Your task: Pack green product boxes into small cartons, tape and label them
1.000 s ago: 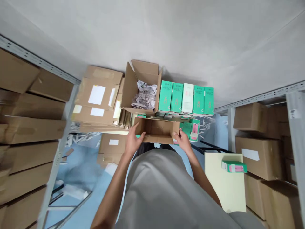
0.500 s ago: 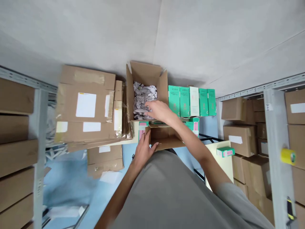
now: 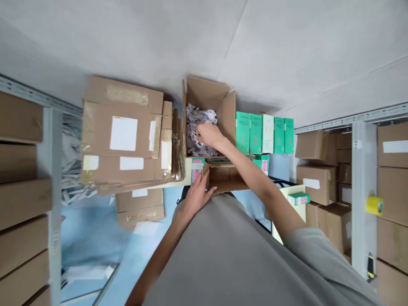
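My right hand (image 3: 210, 136) reaches into a tall open cardboard carton (image 3: 205, 88). Its fingers are curled closed into the crumpled paper (image 3: 202, 115) filling the lower part; the fingertips are partly buried. Close to my body sits a smaller open cardboard box (image 3: 227, 185), with no contents showing in its visible part. My left hand (image 3: 196, 197) holds that box at its left end, fingers over the side wall and thumb along the near edge. My right forearm crosses above the small box and hides part of it.
Flattened cartons (image 3: 105, 170) are stacked on the left. Green boxes (image 3: 242, 134) and a white one (image 3: 267, 134) stand in a row at right. A green-and-pink box (image 3: 298, 198) lies on a side surface. Shelves of cartons flank both sides; yellow tape (image 3: 375, 205) is on the right post.
My right hand has closed its fingers, which were spread over the paper, and pushed into it. My left hand stays on the small box. The whole view has shifted slightly.
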Demonstrator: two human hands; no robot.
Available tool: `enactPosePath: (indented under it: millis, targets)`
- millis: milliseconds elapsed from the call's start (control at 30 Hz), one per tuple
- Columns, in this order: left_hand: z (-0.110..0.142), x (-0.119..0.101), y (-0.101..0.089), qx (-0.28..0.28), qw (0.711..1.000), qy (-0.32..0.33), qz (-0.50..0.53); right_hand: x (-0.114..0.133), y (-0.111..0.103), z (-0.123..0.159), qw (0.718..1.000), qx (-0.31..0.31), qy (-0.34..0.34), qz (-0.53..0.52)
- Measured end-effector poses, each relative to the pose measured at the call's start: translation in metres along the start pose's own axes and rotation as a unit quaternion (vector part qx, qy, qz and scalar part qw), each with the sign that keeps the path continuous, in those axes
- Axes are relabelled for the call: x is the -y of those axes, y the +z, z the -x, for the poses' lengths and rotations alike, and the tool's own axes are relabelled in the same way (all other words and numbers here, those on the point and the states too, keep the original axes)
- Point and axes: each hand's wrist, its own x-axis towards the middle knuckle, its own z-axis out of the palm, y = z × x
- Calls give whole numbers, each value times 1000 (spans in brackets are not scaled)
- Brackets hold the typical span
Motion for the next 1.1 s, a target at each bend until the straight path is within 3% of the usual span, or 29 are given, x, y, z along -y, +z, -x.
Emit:
enactPosePath:
  millis: [100, 233, 367, 500, 600, 700, 800, 900, 1000, 1100]
  targets:
    - [-2, 2, 1, -2, 1000, -1, 8, -19, -13, 57, 986, -131, 22, -103]
    - [-7, 2, 4, -18, 1000, -12, 1, -45, -13, 167, 921, -246, 45, -299]
    - [-9, -3, 6, -41, 999, -19, -9, -65, 17, 262, 888, -244, 124, -370]
    - [-10, -8, 6, -64, 997, -20, -28, -76, 58, 302, 900, -238, 194, -309]
    - [-11, -7, 4, -67, 997, -8, -45, -76, 79, 299, 928, -207, 245, -192]
    - [-12, -6, 2, -64, 997, 1, -52, -67, 80, 285, 957, -124, 247, -83]
    - [-10, -4, 4, -63, 996, 2, -58, -49, 61, 273, 975, -73, 209, -26]
    - [-6, -2, 10, -69, 996, 3, -51, -27, 30, 255, 983, -90, 156, -16]
    - [-3, 1, 12, -53, 998, -2, -41, -11, 1, 207, 987, -120, 103, -6]
    - [-1, 4, 9, -22, 999, 5, -34, -7, -9, 124, 993, -98, 66, 24]
